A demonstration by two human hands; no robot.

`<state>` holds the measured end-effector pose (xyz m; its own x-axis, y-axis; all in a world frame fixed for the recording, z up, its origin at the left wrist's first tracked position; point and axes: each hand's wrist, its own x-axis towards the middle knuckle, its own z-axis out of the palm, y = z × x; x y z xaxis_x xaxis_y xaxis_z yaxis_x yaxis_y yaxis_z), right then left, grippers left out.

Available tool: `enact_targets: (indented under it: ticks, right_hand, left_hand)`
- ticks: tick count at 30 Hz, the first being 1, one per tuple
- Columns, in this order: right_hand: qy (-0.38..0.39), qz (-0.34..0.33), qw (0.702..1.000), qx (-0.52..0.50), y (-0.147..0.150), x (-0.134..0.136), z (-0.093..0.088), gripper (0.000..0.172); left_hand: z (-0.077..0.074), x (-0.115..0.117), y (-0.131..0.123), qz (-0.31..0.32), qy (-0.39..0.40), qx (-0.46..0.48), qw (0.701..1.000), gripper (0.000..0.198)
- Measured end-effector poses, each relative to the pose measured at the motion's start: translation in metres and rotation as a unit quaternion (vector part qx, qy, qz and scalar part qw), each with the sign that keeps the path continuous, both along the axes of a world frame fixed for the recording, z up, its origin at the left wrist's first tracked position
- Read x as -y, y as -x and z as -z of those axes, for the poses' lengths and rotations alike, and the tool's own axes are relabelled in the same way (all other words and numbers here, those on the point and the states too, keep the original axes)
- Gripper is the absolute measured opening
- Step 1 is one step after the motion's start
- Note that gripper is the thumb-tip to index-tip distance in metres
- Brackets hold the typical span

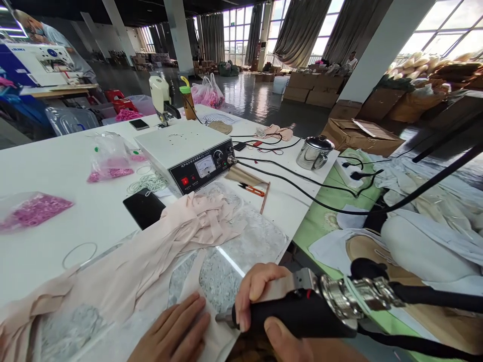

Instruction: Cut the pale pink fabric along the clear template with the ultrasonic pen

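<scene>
My right hand (264, 301) is wrapped round a black handheld ultrasonic welder (298, 312), its thumb underneath. The welder's metal tip (225, 318) points left, close to the fingers of my left hand (177, 329). That hand lies flat, fingers stretched out, on a pale pink fabric strip (194, 274). Whether the tip touches the fabric I cannot tell. A long heap of pale pink fabric strips (151, 256) runs across the table to the lower left. Beneath them is a grey marbled sheet (260, 244). Thick black cables leave the welder's back end.
The control box (204, 166) stands beyond the fabric, its black cable (287, 186) arching right. Nearby are orange thread snips (252, 189), a black phone (143, 207), a lidded steel cup (315, 152) and bags of pink pieces (41, 208). A person (66, 42) sits at a sewing machine (41, 65).
</scene>
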<state>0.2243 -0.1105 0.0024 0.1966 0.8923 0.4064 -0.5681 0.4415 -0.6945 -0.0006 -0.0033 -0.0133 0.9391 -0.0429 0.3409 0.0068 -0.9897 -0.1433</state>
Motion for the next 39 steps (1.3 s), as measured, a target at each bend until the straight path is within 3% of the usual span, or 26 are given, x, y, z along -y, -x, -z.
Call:
enact_targets:
  ticks: [5,12,19,27,34,39]
  right_hand:
    - [0.031,0.187,0.982,-0.003,0.025,0.002,-0.003,0.018]
    - [0.02,0.233,0.972,0.013,0.032,-0.001,-0.001,0.019]
    - [-0.006,0.213,0.964,0.16,0.012,-0.006,-0.01,0.017]
    - [0.002,0.195,0.966,0.172,0.012,-0.016,-0.009,0.014]
    - [-0.003,0.22,0.955,0.198,0.014,-0.021,-0.013,0.016]
    - [-0.006,0.236,0.947,0.218,0.014,-0.023,-0.02,0.021]
  left_hand:
    - [-0.002,-0.008,0.0,-0.004,-0.009,-0.012,1.0,0.033]
    - [-0.001,-0.008,0.004,-0.007,-0.004,-0.054,0.999,0.034]
    - [0.001,-0.009,0.006,-0.007,0.004,-0.064,0.998,0.034]
    - [0.003,-0.009,0.004,-0.007,-0.013,-0.074,0.997,0.034]
    - [0.003,-0.011,0.005,0.001,-0.037,-0.083,0.996,0.034]
    - [0.005,-0.011,0.005,-0.001,-0.01,-0.063,0.998,0.034]
